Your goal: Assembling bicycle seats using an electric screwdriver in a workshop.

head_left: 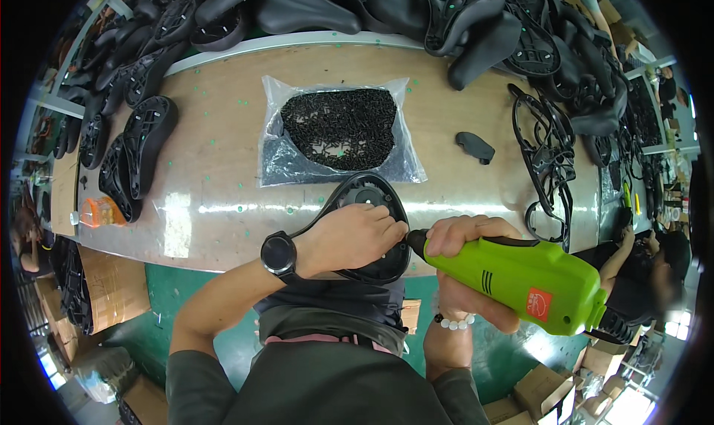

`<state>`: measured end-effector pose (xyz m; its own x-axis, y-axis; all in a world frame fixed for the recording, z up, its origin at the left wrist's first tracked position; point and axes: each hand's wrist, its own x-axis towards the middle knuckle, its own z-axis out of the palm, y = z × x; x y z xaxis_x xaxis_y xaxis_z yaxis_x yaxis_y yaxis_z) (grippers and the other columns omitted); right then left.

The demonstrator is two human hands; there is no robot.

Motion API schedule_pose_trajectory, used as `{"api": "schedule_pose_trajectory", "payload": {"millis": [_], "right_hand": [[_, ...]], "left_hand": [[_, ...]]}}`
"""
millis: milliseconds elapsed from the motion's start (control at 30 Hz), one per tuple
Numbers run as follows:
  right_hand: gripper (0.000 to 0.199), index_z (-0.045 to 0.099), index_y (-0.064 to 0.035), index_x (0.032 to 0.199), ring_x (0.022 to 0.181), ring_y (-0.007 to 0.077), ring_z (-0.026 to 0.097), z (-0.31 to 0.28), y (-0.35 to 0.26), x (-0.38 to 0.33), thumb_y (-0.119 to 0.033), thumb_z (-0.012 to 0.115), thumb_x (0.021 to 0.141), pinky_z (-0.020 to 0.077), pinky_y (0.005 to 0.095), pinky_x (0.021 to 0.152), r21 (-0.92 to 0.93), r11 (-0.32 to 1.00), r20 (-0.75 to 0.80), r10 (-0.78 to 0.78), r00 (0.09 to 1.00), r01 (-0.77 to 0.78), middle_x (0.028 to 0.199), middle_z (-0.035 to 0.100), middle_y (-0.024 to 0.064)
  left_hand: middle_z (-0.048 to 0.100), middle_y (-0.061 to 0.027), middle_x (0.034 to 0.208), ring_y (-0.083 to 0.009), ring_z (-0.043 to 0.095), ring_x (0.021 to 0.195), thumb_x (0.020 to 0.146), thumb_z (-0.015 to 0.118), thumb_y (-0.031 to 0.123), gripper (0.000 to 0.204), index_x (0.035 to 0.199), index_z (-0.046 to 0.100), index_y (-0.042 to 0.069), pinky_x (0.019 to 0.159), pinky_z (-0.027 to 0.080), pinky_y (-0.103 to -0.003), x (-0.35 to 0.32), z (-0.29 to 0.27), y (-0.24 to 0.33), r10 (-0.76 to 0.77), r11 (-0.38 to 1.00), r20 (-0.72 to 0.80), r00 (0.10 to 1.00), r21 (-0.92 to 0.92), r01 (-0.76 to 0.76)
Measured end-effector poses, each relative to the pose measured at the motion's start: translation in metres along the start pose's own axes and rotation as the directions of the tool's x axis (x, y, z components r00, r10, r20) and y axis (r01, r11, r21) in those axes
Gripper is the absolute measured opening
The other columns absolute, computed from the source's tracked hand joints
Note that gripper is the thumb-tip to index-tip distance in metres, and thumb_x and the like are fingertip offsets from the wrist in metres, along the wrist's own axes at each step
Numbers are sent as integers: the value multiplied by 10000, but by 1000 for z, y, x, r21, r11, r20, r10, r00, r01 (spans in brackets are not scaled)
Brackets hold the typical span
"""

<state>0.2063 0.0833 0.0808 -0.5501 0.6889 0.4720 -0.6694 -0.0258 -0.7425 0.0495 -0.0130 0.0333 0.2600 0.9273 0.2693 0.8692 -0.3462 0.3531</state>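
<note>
A black bicycle saddle (385, 267) is turned underside up at the table's near edge, close against my body. My left hand (348, 235) lies across it with curled fingers, the fingertips pinched near its right rim; what they hold is hidden. My right hand (465, 295) is wrapped round a lime-green electric screwdriver (513, 276) held nearly level. The tool's black tip points left and meets the saddle's right rim beside my left fingertips. Just beyond the saddle lies a clear plastic bag (271, 153), spread open, with a heap of small black screws (338, 127) in it.
Black saddles (305, 5) are piled along the table's far edge, and two more (149, 139) lie at left near an orange bottle (103, 211). A small black part (474, 147) and tangled black saddle rails (547, 165) lie at right. A co-worker (632, 269) sits farther right.
</note>
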Motion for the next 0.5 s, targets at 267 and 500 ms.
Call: {"api": "schedule_pose_trajectory", "payload": {"millis": [267, 500], "right_hand": [[1149, 482, -20, 1199, 582, 223, 546, -23, 9, -25, -974, 448, 560, 472, 358, 587, -146, 989, -180, 6, 984, -33, 755, 567, 96], [1133, 485, -34, 1190, 567, 218, 545, -30, 23, -36, -978, 426, 567, 468, 353, 585, -144, 983, -254, 71, 965, -110, 747, 559, 81]], "left_hand": [[665, -153, 722, -306, 674, 669, 925, 643, 197, 197, 982, 595, 14, 574, 503, -407, -25, 10, -1, -378, 796, -38, 925, -524, 304], [660, -116, 715, -306, 656, 673, 915, 654, 239, 208, 842, 672, 45, 574, 490, -393, -18, 3, 12, -577, 467, 195, 794, -718, 516]]}}
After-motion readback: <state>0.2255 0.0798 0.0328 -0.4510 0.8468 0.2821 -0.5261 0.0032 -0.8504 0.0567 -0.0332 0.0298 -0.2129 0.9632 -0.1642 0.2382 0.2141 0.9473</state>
